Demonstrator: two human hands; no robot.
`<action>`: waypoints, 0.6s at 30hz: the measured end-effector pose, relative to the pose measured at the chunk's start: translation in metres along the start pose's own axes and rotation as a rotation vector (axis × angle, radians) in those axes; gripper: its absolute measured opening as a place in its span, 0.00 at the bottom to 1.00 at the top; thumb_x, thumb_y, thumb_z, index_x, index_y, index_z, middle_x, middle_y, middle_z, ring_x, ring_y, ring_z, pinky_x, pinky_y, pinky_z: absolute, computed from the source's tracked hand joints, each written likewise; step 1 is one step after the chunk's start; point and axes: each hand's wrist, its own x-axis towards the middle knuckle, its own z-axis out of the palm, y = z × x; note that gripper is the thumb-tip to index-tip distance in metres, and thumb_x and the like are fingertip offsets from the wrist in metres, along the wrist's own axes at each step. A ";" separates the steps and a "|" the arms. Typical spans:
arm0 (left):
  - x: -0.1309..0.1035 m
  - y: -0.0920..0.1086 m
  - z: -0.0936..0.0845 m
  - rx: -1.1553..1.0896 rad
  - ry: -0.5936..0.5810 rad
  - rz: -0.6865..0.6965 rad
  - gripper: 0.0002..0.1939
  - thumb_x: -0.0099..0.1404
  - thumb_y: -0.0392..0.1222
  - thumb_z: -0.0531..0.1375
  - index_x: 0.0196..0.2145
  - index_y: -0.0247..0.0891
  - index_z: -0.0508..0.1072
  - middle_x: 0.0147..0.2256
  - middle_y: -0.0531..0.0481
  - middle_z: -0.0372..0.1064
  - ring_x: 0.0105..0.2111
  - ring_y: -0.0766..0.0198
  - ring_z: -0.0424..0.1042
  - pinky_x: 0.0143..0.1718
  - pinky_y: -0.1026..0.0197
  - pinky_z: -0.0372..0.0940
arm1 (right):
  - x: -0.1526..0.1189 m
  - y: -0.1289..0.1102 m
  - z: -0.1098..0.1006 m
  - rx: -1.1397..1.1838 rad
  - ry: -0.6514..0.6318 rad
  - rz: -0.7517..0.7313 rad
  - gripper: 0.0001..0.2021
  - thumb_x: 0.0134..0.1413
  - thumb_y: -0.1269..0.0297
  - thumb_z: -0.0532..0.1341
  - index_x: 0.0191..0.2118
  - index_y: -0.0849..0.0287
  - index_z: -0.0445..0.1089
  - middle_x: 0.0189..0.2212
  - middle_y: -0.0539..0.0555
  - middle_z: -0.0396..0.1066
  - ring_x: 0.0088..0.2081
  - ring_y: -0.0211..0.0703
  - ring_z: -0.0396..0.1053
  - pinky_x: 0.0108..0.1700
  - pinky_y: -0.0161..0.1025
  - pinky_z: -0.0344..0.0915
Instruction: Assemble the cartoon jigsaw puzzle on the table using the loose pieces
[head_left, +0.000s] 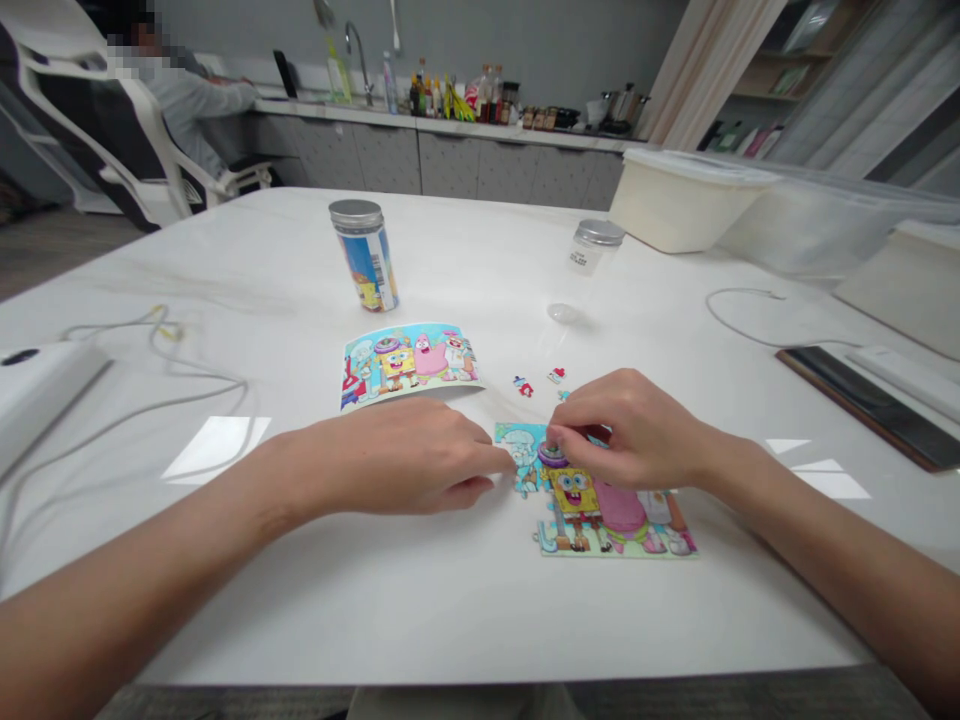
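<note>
Glossy white marble-look table (480,600) carries a flat, nearly finished cartoon jigsaw (600,505) under my hands. My left hand (405,455) lies flat, fingertips pressed on the puzzle's left edge, I judge to stop it sliding. My right hand (622,430) pinches a small piece down into the top edge. Loose pieces (536,382) sit just beyond; the printed reference picture (409,362) lies near, with its round, metal-lidded tin (365,255) behind it.
</note>
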 end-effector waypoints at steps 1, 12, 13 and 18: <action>0.000 0.000 0.001 0.003 -0.001 0.009 0.10 0.65 0.34 0.55 0.42 0.41 0.73 0.28 0.54 0.72 0.24 0.66 0.67 0.23 0.61 0.51 | 0.000 0.000 0.000 -0.017 0.017 0.010 0.15 0.55 0.69 0.53 0.18 0.61 0.62 0.13 0.45 0.54 0.17 0.30 0.48 0.23 0.34 0.45; 0.002 0.003 0.004 0.009 -0.028 -0.010 0.09 0.64 0.36 0.56 0.42 0.40 0.72 0.29 0.52 0.73 0.25 0.64 0.69 0.24 0.61 0.53 | 0.001 0.001 0.003 -0.072 0.030 0.055 0.16 0.54 0.69 0.53 0.17 0.60 0.53 0.13 0.44 0.48 0.18 0.30 0.44 0.23 0.34 0.43; 0.002 0.003 0.005 0.010 -0.026 -0.008 0.11 0.64 0.37 0.56 0.44 0.40 0.71 0.30 0.51 0.74 0.26 0.64 0.70 0.24 0.61 0.53 | 0.001 0.001 0.003 -0.073 0.028 0.059 0.16 0.54 0.69 0.53 0.17 0.60 0.53 0.13 0.44 0.48 0.18 0.30 0.44 0.23 0.34 0.43; 0.003 0.004 0.005 0.004 -0.028 0.009 0.12 0.65 0.36 0.55 0.46 0.42 0.71 0.32 0.51 0.75 0.26 0.64 0.71 0.23 0.62 0.53 | 0.001 0.002 0.004 -0.084 0.035 0.064 0.16 0.53 0.69 0.53 0.17 0.60 0.52 0.13 0.44 0.47 0.18 0.30 0.44 0.23 0.34 0.43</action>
